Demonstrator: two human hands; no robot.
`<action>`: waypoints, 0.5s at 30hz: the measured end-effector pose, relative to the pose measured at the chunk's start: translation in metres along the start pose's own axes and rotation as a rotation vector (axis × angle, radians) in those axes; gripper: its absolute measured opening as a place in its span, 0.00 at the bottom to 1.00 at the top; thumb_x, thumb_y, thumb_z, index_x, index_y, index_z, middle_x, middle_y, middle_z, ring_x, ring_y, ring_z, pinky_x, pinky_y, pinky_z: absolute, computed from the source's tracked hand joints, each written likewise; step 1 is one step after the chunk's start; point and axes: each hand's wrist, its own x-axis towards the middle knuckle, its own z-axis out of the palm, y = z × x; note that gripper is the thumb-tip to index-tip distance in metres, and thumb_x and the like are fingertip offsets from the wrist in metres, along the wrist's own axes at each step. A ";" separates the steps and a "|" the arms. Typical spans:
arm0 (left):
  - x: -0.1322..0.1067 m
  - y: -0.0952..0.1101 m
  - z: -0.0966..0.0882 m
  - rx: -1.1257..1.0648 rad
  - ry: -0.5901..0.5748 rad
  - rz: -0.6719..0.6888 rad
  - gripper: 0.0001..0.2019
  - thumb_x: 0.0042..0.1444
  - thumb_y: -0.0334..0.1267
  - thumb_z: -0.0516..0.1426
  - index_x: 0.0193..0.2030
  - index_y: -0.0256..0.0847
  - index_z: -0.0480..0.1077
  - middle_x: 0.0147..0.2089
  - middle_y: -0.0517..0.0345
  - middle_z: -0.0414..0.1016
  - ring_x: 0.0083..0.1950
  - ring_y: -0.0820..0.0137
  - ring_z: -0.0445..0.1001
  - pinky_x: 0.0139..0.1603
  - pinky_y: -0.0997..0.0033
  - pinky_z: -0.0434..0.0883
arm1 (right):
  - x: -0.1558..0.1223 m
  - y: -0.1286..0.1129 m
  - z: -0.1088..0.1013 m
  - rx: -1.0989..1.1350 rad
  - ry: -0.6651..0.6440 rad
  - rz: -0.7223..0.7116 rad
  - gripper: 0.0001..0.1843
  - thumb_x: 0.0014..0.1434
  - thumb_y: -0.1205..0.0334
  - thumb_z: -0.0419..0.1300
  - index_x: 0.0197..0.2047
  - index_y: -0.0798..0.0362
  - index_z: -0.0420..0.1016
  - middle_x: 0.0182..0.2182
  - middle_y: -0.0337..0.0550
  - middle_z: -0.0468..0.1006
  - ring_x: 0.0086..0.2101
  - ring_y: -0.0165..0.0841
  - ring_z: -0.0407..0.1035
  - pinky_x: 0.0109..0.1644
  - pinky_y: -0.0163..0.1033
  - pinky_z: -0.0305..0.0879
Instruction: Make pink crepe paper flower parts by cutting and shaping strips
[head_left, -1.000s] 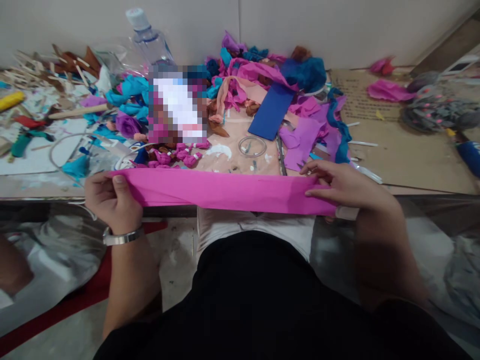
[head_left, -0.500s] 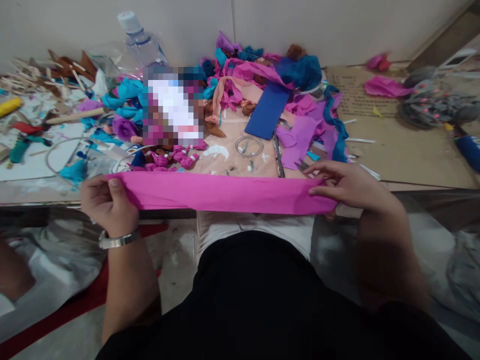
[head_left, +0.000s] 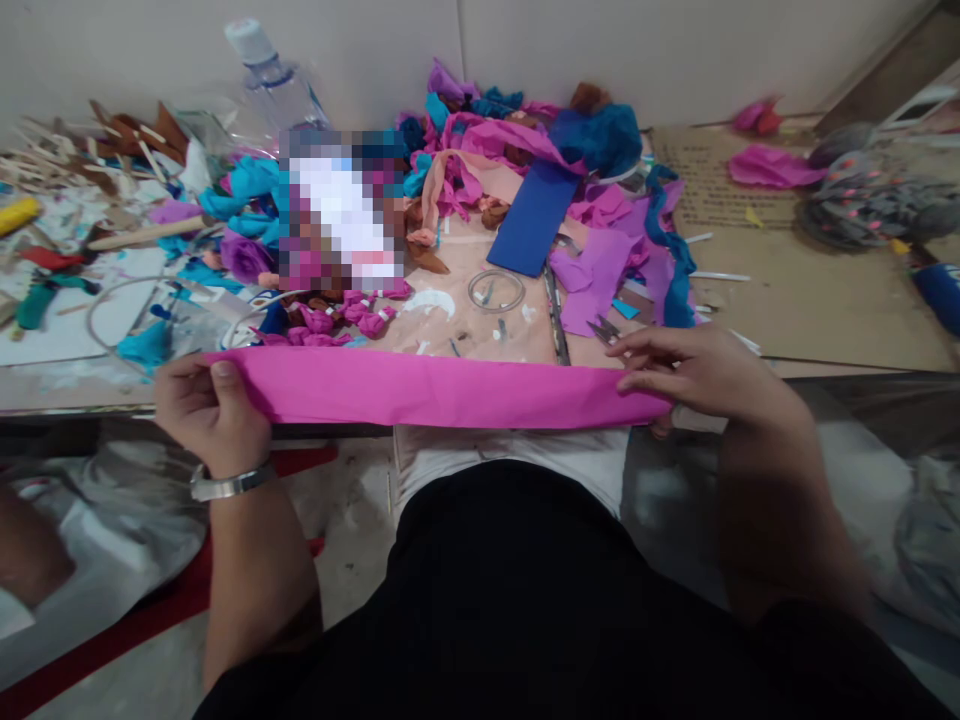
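While both ends are gripped, a pink strip (head_left: 442, 390) is held stretched

Where the strip begins, thumb and curled fingers of the left hand (head_left: 214, 405) are clamped on it. Along the table's (head_left: 67, 388) near edge the strip is held out. Behind it, pink bundles (head_left: 375, 322) and a blue card (head_left: 536, 215) are strewn. Scissors (head_left: 602, 329) are glimpsed beside the right hand (head_left: 690, 370), its fingers closed on the other end. Farther right, cardboard (head_left: 817, 310) is laid.

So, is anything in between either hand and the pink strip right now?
Nothing visible: the left hand holds one end of the pink strip, the right hand the other. Dark pointed tips show close beside the right hand, beyond the strip's far edge; I can't tell whether that hand holds them.
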 end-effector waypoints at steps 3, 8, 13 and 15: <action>-0.001 -0.003 -0.001 -0.001 0.005 -0.006 0.16 0.65 0.48 0.63 0.43 0.34 0.75 0.38 0.56 0.73 0.38 0.70 0.74 0.41 0.68 0.66 | 0.002 0.005 0.002 -0.046 -0.079 -0.028 0.14 0.60 0.46 0.73 0.47 0.41 0.87 0.37 0.39 0.88 0.31 0.40 0.81 0.36 0.43 0.72; -0.002 -0.010 -0.001 0.032 0.041 -0.016 0.16 0.64 0.49 0.62 0.43 0.36 0.73 0.38 0.57 0.72 0.39 0.68 0.73 0.45 0.64 0.69 | 0.004 0.003 0.003 -0.033 -0.077 -0.043 0.14 0.61 0.46 0.73 0.47 0.42 0.87 0.36 0.39 0.88 0.31 0.39 0.81 0.36 0.43 0.70; -0.001 -0.011 0.001 0.062 0.078 0.000 0.15 0.65 0.50 0.60 0.40 0.40 0.68 0.39 0.57 0.68 0.41 0.66 0.71 0.50 0.58 0.71 | 0.000 -0.007 0.004 0.019 -0.107 0.032 0.14 0.59 0.47 0.75 0.40 0.46 0.82 0.23 0.37 0.80 0.24 0.35 0.74 0.32 0.41 0.64; -0.002 -0.012 0.002 0.065 0.077 -0.009 0.15 0.65 0.51 0.60 0.40 0.41 0.68 0.39 0.57 0.68 0.42 0.66 0.71 0.51 0.58 0.71 | -0.001 -0.009 0.006 0.027 -0.140 0.035 0.13 0.61 0.48 0.74 0.39 0.47 0.81 0.23 0.36 0.79 0.23 0.34 0.72 0.31 0.40 0.63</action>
